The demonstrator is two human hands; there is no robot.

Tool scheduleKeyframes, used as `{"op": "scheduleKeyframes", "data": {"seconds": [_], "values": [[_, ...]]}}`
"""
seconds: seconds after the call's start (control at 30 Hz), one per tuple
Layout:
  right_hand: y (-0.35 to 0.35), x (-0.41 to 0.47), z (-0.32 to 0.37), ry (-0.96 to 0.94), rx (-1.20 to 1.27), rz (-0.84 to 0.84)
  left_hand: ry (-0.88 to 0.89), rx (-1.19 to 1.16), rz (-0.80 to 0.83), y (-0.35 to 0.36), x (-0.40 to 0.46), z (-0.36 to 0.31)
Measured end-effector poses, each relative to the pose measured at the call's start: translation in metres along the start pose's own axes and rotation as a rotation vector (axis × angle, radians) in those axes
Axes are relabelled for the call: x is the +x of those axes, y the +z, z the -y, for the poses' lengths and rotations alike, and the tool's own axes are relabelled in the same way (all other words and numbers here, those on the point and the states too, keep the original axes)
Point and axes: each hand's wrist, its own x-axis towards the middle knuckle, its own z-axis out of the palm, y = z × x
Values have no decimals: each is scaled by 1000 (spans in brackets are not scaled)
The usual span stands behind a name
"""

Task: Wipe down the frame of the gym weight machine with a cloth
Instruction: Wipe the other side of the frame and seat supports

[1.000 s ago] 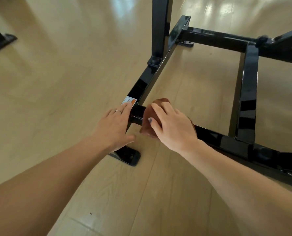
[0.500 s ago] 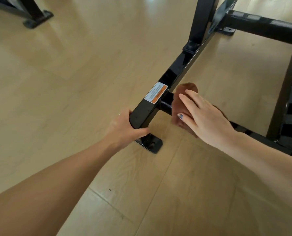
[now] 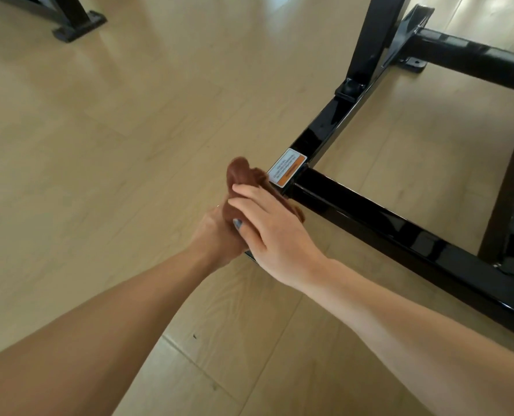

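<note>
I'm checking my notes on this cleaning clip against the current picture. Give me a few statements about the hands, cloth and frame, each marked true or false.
1. The cloth is brown. True.
2. The right hand lies on the cloth at the near end of the black frame. True.
3. The warning label on the frame is blue. False: it is white with an orange strip.
4. The left hand rests flat on the floor, far from the cloth. False: it is up against the cloth beside the right hand.
5. The floor is grey carpet. False: it is light wood-look boards.
</note>
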Motion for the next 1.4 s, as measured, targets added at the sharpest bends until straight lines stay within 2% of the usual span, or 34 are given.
{"op": "scheduleKeyframes", "data": {"seconds": [0.1, 0.23, 0.33, 0.43, 0.5, 0.67, 0.73, 0.83, 0.9, 1.03, 1.2, 1.33, 1.4], "values": [[-1, -4, 0, -41, -30, 59, -76, -76, 35, -1, -3, 3], [-12, 15, -16, -70, -174, 127, -47, -126, -3, 5, 1, 5], [-31, 37, -37, 11, -229, 130, -63, 86, 50, 1, 8, -5], [-44, 62, -55, 74, -277, 150, -25, 430, 171, -4, 20, -19], [-50, 80, -66, 146, -280, 147, -2, 527, 217, -5, 26, -24], [-81, 122, -116, 328, -377, 66, -110, 219, 308, -8, 38, -22], [-94, 136, -139, 381, -414, 37, -117, 193, 276, 0, 49, -31], [-100, 150, -156, 410, -461, -11, -76, 316, 76, 14, 56, -46], [-97, 152, -158, 430, -454, -40, -88, 344, 0, 18, 57, -51], [-80, 131, -131, 438, -387, -79, -112, 342, -8, 16, 55, -53], [-36, 77, -54, 307, -277, 3, -135, 345, -13, 14, 46, -57], [-44, 72, -57, 207, -302, 61, -126, 353, -16, 15, 44, -53], [-55, 85, -76, 219, -335, 84, -111, 334, -26, 16, 44, -53]]}}
